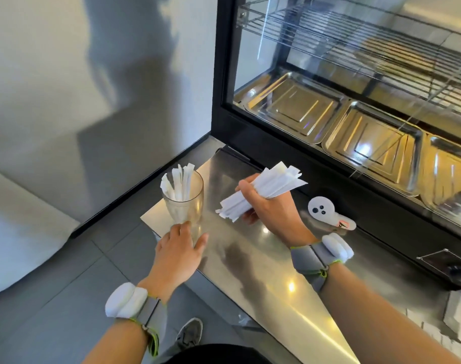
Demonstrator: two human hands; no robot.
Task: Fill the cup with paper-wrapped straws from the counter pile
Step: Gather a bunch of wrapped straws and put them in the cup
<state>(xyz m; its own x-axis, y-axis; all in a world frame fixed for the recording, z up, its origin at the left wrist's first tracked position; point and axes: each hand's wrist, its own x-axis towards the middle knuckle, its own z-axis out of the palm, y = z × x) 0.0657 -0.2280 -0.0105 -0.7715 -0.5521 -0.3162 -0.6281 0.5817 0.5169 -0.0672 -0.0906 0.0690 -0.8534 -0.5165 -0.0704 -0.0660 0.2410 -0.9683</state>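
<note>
On the steel counter (253, 261), near its left corner, stands the clear cup (184, 198), upright, with several paper-wrapped straws (179, 181) leaning inside it and rising above its rim. My left hand (178, 252) rests at the base of the cup, fingers wrapped against the glass on its near side, steadying it. To the right of the cup, and apart from it, my right hand (268, 206) is closed around a thick bundle of wrapped straws (260, 191), held above the counter; the bundle lies tilted, its lower end toward the cup and its upper end fanning out toward the glass display case (355, 101). Farther right of the cup, past my right hand, a small white tag (326, 212) lies flat on the counter beside the case's black base. Both wrists carry grey bands with white pads.
</note>
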